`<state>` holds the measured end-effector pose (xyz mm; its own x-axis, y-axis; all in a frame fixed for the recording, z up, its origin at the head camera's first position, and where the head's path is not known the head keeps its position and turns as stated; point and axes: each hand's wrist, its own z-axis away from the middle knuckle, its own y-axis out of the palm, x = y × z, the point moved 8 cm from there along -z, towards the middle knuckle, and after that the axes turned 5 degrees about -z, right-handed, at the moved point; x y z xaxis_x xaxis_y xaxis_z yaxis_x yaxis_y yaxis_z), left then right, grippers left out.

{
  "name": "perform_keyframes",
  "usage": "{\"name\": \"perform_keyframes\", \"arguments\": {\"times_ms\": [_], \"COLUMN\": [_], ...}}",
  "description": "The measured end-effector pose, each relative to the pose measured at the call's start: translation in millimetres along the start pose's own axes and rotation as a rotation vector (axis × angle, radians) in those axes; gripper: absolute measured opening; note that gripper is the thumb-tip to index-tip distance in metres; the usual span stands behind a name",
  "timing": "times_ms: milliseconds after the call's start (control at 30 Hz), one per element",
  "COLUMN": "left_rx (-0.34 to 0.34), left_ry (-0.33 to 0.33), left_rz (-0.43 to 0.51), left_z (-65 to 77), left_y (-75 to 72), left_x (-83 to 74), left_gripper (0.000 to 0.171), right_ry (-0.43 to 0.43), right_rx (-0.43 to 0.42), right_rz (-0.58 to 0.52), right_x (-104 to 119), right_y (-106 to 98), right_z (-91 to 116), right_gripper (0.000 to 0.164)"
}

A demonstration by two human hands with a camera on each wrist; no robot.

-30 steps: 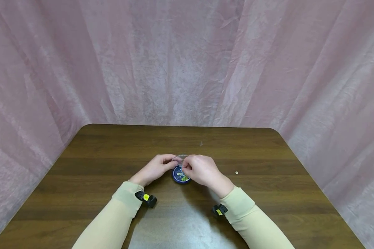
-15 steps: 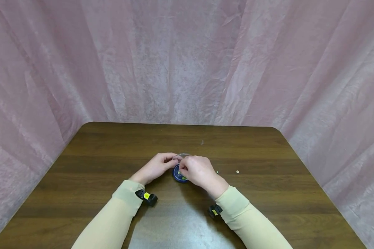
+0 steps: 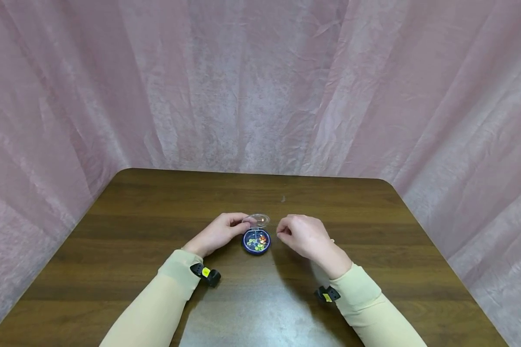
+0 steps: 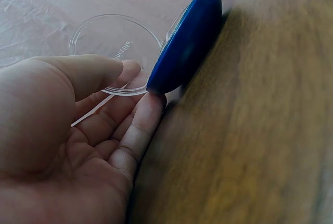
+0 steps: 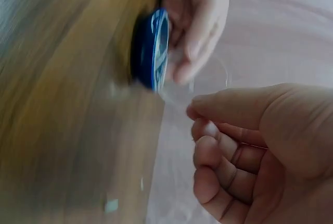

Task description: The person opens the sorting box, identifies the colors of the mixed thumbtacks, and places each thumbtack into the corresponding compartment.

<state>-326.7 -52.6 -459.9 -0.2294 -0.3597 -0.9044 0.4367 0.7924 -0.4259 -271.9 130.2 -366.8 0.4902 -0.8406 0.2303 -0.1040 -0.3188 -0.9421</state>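
Observation:
A round blue case with a hinged clear lid lies on the table, its lid raised. Inside, several small yellow-green pieces and a few orange ones show. My left hand pinches the lid's left edge between thumb and fingers, and one lower finger touches the blue base in the left wrist view. Just right of the case hovers my right hand, fingers curled, thumb close to the index finger. I see nothing held in it.
A small pale piece lies beside my right wrist, partly hidden. Two blurred small pieces, one pale green, appear on the table in the right wrist view. A pink curtain hangs behind the wooden table.
My right hand has moved from over the case to its right, uncovering the case's contents. The left hand keeps its hold on the lid.

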Motion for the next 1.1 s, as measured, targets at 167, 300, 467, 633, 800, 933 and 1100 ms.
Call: {"name": "perform_keyframes", "arguments": {"times_ms": [167, 300, 467, 633, 800, 933, 1100], "left_rx": [-0.001, -0.003, -0.002, 0.004, 0.008, 0.006, 0.006], "left_ry": [-0.008, -0.025, -0.032, -0.025, -0.028, -0.038, -0.040], "left_rz": [-0.002, -0.012, -0.022, -0.023, -0.018, -0.028, -0.030], "left_z": [2.0, 3.0, 1.9, -0.6, -1.4, -1.7, -2.1], "left_y": [-0.7, -1.4, -0.4, 2.7, 3.5, 2.7, 2.5], "left_x": [0.7, 3.4, 2.9, -1.2, -1.8, 0.3, 2.0], "left_gripper": [0.029, 0.027, 0.027, 0.026, 0.027, 0.026, 0.026], "right_ry": [0.056, 0.070, 0.102, 0.139, 0.146, 0.147, 0.148], "right_rx": [0.054, 0.125, 0.169, 0.180, 0.195, 0.210, 0.218], "right_rz": [0.015, 0.019, 0.025, 0.054, 0.057, 0.049, 0.056], "right_x": [-26, -39, -51, -63, -68, -69, -71], "right_y": [-4, -1, -1, -1, 4, 8, 13], "right_z": [11, 13, 15, 19, 20, 19, 18], "right_gripper": [0.006, 0.008, 0.012, 0.013, 0.013, 0.012, 0.011]}}
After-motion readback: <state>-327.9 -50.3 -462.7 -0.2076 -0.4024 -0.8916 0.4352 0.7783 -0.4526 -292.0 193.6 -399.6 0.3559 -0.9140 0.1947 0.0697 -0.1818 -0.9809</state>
